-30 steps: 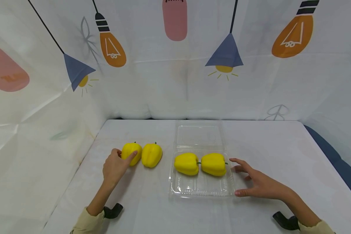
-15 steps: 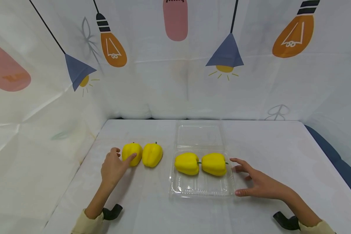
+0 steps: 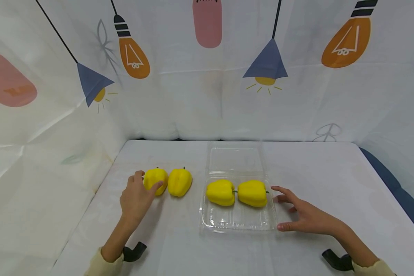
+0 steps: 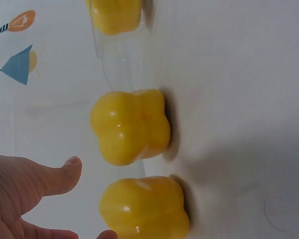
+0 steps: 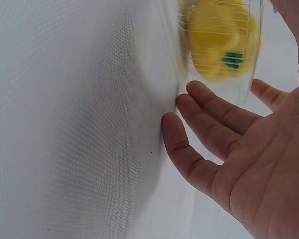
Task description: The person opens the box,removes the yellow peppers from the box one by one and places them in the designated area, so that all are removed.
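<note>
My left hand (image 3: 136, 200) hovers at the outermost yellow bell pepper (image 3: 155, 181), thumb and fingers spread around its near left side. In the left wrist view the thumb (image 4: 65, 177) stands apart from this pepper (image 4: 144, 208). A second yellow bell pepper (image 3: 179, 182) stands upright just to its right, green stem up. Two more bell peppers, a left one (image 3: 220, 193) and a right one (image 3: 252, 193), lie on their sides in the clear plastic clamshell box (image 3: 227, 224). My right hand (image 3: 305, 218) rests beside the box's right wall, relaxed fingers and thumb at its edge, gripping nothing.
The box's clear lid (image 3: 234, 159) lies folded back toward the rear of the white table (image 3: 317, 168). A printed cloth (image 3: 193, 99) hangs behind and to the left. Black curved pieces, left (image 3: 134, 252) and right (image 3: 337, 260), are worn at both wrists.
My left hand has shifted slightly by the outermost pepper, its fingers reaching a little farther back around it. The right hand, the box and the peppers stay where they were.
</note>
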{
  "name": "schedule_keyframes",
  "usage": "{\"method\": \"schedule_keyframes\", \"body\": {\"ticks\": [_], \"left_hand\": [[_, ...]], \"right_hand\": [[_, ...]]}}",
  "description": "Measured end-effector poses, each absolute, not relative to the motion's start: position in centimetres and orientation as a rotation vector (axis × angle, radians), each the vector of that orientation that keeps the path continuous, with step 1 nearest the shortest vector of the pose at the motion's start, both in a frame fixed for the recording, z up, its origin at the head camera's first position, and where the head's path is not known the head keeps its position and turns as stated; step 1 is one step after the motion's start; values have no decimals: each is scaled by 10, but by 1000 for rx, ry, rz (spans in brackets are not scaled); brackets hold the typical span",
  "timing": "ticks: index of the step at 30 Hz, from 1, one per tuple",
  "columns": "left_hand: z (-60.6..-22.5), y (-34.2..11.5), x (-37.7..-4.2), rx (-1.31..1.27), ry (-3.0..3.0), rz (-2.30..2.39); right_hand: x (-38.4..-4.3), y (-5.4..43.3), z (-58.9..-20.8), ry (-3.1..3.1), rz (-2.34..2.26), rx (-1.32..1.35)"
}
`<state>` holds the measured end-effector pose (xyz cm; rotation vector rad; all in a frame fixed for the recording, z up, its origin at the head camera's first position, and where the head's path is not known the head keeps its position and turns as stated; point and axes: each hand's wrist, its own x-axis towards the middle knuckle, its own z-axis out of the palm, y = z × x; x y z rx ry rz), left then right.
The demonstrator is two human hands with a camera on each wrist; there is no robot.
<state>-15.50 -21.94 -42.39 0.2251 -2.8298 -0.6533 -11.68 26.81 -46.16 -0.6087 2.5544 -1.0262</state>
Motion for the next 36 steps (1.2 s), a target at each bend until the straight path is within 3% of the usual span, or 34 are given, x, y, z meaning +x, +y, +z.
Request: {"method": "schedule_keyframes", "body": {"ticks": [36], "left_hand": [[-415,-165,-150,-218,-2838,-765]], "right_hand": [[-118,269,-462,2558,-1022,-646]]}}
